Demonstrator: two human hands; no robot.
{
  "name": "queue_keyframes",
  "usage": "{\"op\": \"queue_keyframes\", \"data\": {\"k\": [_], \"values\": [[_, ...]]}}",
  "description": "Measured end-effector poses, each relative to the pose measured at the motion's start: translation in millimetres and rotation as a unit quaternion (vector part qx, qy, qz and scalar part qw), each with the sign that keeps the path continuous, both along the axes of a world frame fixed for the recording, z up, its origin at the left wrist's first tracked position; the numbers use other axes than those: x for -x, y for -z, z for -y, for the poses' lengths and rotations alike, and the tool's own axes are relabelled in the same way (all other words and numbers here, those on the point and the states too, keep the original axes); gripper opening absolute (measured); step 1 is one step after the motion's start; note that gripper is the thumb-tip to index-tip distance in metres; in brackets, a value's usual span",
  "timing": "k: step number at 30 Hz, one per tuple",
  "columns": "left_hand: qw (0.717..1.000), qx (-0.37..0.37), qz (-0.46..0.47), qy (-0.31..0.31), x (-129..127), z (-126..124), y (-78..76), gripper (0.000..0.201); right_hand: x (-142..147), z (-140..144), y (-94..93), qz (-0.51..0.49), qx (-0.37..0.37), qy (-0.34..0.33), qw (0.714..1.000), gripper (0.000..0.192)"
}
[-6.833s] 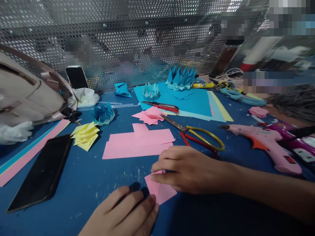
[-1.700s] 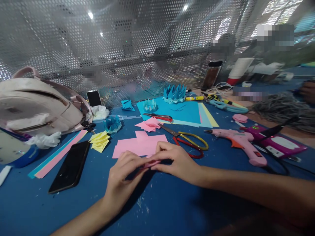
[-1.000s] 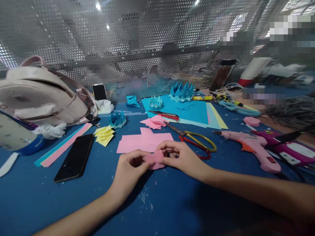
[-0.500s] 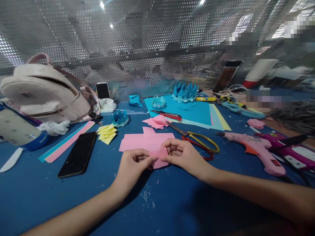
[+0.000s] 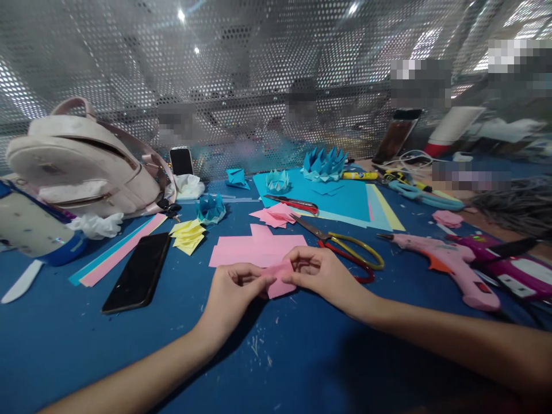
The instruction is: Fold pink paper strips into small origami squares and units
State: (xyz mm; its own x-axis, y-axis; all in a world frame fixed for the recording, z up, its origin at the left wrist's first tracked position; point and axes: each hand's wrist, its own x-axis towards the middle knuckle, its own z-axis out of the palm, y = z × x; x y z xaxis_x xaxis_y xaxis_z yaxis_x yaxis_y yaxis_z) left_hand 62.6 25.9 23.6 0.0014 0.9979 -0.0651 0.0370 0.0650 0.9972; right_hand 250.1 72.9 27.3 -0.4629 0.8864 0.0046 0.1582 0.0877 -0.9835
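Here the left hand [image 5: 233,292] is pinching the small pink paper [image 5: 281,286], fingers closed on its left side, and the right hand's [image 5: 326,277] fingers are gripping its right! It's sitting between both hands, just nearer than the pink sheets [image 5: 241,248]; scissors [image 5: 356,242] are lying just beyond the right hand on the blue surface [image 5: 194,374].

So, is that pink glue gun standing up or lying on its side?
Lying on its side: the pink glue gun rests along the blue table, with its broad side facing up.
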Motion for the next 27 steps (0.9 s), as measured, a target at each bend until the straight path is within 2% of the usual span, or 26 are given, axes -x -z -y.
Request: {"op": "queue_keyframes", "data": {"k": [6, 13, 20, 27], "values": [[0.999, -0.018, -0.027, -0.014, 0.9, 1.6, 0.2, 0.017, -3.1, -3.9, -2.1, 0.004, -0.026, -0.015, 1.000, 0.036], [0.998, -0.032, -0.049, -0.002, 0.7, 2.0, -1.2, 0.019, -3.2, -4.3, -5.5, 0.026, -0.067, -0.037, 0.997, 0.038], [0.998, -0.022, -0.056, 0.016, 1.5, 3.4, -1.1, 0.022, -4.3, -2.2, -7.9, 0.026, -0.086, -0.088, 0.992, 0.044], [0.998, -0.015, -0.061, 0.029, 2.3, 3.5, 1.0, 0.020, -6.1, -1.6, -6.3, 0.057, -0.156, -0.113, 0.980, 0.049]]}}
